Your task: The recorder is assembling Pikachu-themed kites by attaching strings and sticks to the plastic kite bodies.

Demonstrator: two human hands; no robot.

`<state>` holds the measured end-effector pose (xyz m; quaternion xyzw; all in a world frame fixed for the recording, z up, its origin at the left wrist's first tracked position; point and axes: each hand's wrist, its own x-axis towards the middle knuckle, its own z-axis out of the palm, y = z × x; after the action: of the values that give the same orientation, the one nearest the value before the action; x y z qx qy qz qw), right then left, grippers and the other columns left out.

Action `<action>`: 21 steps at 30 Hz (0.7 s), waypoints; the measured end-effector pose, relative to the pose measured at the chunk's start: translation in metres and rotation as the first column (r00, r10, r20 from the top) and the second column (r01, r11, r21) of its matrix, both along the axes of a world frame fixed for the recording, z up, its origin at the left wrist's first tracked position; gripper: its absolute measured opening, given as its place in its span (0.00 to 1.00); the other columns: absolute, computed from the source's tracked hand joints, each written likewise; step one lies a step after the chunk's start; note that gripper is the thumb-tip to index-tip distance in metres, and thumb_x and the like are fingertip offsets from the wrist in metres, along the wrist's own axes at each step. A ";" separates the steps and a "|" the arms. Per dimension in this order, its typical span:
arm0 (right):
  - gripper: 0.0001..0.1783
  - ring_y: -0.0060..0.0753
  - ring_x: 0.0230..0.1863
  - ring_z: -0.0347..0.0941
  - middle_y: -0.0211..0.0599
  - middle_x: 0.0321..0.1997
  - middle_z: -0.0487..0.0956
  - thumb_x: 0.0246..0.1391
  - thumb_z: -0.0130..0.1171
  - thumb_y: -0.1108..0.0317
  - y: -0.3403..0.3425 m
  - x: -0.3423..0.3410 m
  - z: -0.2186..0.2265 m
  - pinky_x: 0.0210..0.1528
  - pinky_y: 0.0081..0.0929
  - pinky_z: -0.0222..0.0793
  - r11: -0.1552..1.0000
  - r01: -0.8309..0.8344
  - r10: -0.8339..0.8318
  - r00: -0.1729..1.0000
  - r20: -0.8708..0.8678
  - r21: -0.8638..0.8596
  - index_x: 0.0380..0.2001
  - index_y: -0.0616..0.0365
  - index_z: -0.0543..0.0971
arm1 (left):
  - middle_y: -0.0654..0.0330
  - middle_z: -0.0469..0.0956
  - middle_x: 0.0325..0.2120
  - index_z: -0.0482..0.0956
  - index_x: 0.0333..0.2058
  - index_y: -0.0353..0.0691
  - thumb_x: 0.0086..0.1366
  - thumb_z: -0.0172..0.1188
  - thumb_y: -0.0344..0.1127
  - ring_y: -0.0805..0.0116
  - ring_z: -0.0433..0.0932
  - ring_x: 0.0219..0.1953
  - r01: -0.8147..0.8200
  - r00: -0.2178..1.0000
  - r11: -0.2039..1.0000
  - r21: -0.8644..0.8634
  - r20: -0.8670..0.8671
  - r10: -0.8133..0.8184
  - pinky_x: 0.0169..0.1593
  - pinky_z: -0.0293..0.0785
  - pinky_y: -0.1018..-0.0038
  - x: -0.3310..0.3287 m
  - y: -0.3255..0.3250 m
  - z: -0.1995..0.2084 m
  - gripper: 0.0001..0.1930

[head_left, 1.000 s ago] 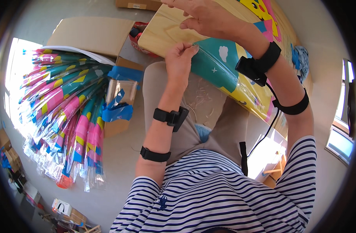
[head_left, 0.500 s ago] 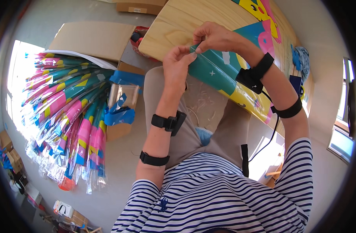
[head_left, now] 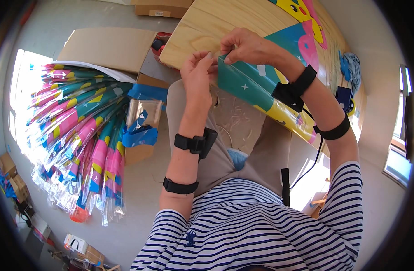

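Since half a second back, the left hand point(head_left: 198, 77) has slid a bit left, away from the corner of the glossy teal, yellow and pink sheet point(head_left: 243, 86). Right hand point(head_left: 250, 47) has hardly budged and keeps its pinch, thumb against finger, on that corner. Left one is loosely curled just beside the sheet's edge; I can't tell if its fingertips touch it or hold anything.

Counting up: two hands, one sheet being handled. That sheet lies partly on the wooden counter point(head_left: 193, 34), with its near edge hanging over toward the person's lap. There's one yellow-and-pink printed piece point(head_left: 299, 11) further back, cut off at the top. Four black straps point(head_left: 180, 186), two per arm, plus two small black devices point(head_left: 286, 95), one per arm, and one black cable point(head_left: 311, 169) by the right arm. Two cardboard boxes near the counter: one open box point(head_left: 109, 47) on the left, another closer to the top edge point(head_left: 159, 8), cut off.

Clear-wrapped rolls point(head_left: 80, 104) fan out at the open box, way too overlapped to count, and their far ends get washed out in glare. Right hand and forearm cover part of the sheet. Some red thing point(head_left: 157, 45) is half hidden behind the counter's corner, no idea what.
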<state>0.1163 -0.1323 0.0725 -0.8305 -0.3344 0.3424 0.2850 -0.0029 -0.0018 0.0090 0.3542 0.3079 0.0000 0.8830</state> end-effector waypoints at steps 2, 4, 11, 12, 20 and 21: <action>0.11 0.27 0.31 0.71 0.35 0.24 0.75 0.41 0.67 0.71 0.000 -0.001 0.001 0.35 0.28 0.68 1.000 0.015 -0.015 1.000 -0.008 0.000 0.27 0.67 0.77 | 0.62 0.79 0.32 0.78 0.37 0.34 0.64 0.61 0.27 0.76 0.78 0.32 -0.140 0.982 0.957 0.255 0.158 0.102 0.39 0.75 0.78 -0.004 -0.002 -0.001 0.04; 0.11 0.28 0.31 0.71 0.36 0.23 0.75 0.42 0.67 0.71 0.000 -0.003 0.001 0.35 0.28 0.68 1.000 0.026 -0.026 1.000 -0.010 -0.005 0.27 0.67 0.77 | 0.61 0.79 0.32 0.78 0.38 0.33 0.63 0.61 0.25 0.74 0.78 0.33 -0.223 0.953 0.826 0.518 0.294 0.073 0.40 0.76 0.76 -0.008 -0.003 0.001 0.05; 0.11 0.29 0.31 0.70 0.37 0.24 0.75 0.41 0.67 0.72 0.001 -0.006 0.000 0.35 0.29 0.68 1.000 -0.004 0.003 0.999 0.043 0.025 0.28 0.67 0.77 | 0.58 0.79 0.30 0.80 0.37 0.32 0.60 0.61 0.23 0.72 0.78 0.33 -0.084 0.971 0.756 0.649 0.224 -0.085 0.40 0.74 0.76 -0.011 -0.007 0.001 0.05; 0.11 0.29 0.31 0.70 0.37 0.24 0.75 0.41 0.67 0.72 0.001 -0.007 0.001 0.35 0.29 0.68 1.000 -0.006 0.006 0.999 0.034 0.025 0.28 0.67 0.77 | 0.59 0.80 0.30 0.80 0.36 0.32 0.61 0.61 0.23 0.73 0.78 0.33 -0.065 0.975 0.771 0.633 0.203 -0.085 0.40 0.74 0.77 -0.011 -0.007 0.002 0.05; 0.10 0.26 0.32 0.70 0.32 0.26 0.75 0.44 0.66 0.71 0.001 -0.009 0.001 0.36 0.28 0.67 0.999 0.030 -0.030 0.999 0.017 0.016 0.30 0.65 0.78 | 0.63 0.79 0.30 0.78 0.36 0.32 0.62 0.62 0.24 0.79 0.75 0.31 0.065 0.975 0.961 0.268 0.188 -0.118 0.37 0.72 0.81 -0.009 0.003 -0.002 0.05; 0.10 0.26 0.32 0.70 0.31 0.27 0.76 0.45 0.65 0.71 0.002 -0.009 0.004 0.37 0.27 0.67 0.999 0.042 -0.042 0.999 0.008 0.015 0.31 0.64 0.78 | 0.63 0.79 0.30 0.77 0.36 0.31 0.61 0.61 0.23 0.79 0.75 0.31 0.078 0.977 0.964 0.254 0.172 -0.125 0.37 0.72 0.81 -0.009 0.004 -0.001 0.05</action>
<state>0.1072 -0.1300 0.0763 -0.8364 -0.3207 0.3305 0.2971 -0.0118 0.0027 0.0084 0.4748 0.2025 0.0259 0.8561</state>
